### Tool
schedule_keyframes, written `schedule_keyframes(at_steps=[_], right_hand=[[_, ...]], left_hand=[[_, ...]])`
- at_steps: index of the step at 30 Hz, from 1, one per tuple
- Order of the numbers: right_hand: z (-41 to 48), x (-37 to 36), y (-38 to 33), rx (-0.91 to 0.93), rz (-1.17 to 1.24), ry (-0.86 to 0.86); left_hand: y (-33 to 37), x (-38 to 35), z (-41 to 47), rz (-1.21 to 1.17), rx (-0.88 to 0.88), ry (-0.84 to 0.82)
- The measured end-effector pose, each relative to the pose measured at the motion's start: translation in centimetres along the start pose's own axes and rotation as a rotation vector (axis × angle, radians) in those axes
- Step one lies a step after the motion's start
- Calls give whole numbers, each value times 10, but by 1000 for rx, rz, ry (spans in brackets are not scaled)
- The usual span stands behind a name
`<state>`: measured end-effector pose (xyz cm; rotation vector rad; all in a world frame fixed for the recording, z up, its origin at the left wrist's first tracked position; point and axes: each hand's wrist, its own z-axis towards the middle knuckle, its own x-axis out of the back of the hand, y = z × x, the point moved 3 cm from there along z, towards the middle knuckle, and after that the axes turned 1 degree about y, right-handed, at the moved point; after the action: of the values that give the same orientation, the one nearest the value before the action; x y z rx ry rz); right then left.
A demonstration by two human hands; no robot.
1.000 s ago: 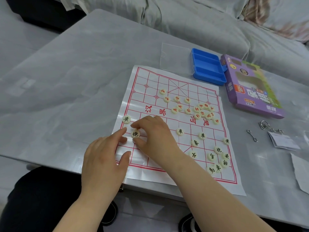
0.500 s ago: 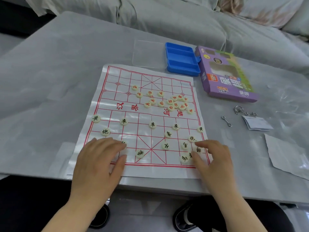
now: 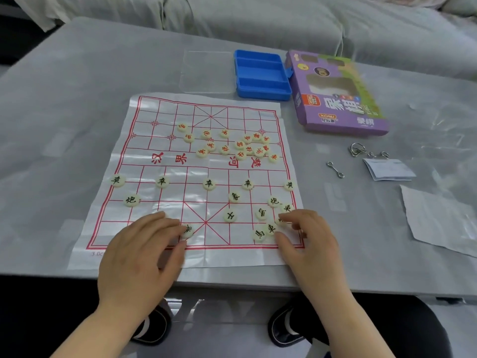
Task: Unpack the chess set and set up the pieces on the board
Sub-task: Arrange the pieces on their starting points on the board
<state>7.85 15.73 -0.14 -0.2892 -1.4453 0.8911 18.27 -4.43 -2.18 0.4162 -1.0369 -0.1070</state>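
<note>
The paper chess board (image 3: 154,140), a red grid, lies flat on the grey table. Several black-lettered soldier discs (image 3: 208,183) stand in a row across its near half, with a cannon disc (image 3: 131,200) at the left and another (image 3: 273,201) at the right. Red-lettered discs (image 3: 240,147) lie heaped on the far half. My left hand (image 3: 144,251) rests flat on the board's near left part, a fingertip beside one disc (image 3: 187,229). My right hand (image 3: 307,241) hovers over loose black discs (image 3: 262,213) at the near right, its index fingertip touching one half-hidden disc.
A blue tray (image 3: 262,73), its clear lid (image 3: 206,72) and the purple box (image 3: 335,99) sit behind the board. Metal ring puzzles (image 3: 357,149), a leaflet (image 3: 389,169) and a paper sheet (image 3: 438,220) lie to the right. The table edge runs just below my hands.
My right hand left the cannon disc at the board's left and crossed to the loose discs at the near right. My left hand stayed flat on the near left part.
</note>
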Motion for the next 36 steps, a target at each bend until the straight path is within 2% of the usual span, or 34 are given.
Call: schedule_keyframes(at_steps=[4,10,21,24,27,31,36], right_hand=[[2,4,10,-11,-11,-3],[0,-3,8,73,-141,94],[-5,-9,0,140,-137,150],[0,1,10,35,-35,129],[7,7,17,-23,-47,91],[18,7,14,-18,-139,28],[25,1,7,47,-174,28]], left_hand=[[1,0,1,28,15,26],[1,1,2,39,25,30],[2,0,2,28,8,51],[2,0,2,26,6,50],[3,0,2,30,12,52],[3,1,3,34,18,44],[4,1,4,40,19,42]])
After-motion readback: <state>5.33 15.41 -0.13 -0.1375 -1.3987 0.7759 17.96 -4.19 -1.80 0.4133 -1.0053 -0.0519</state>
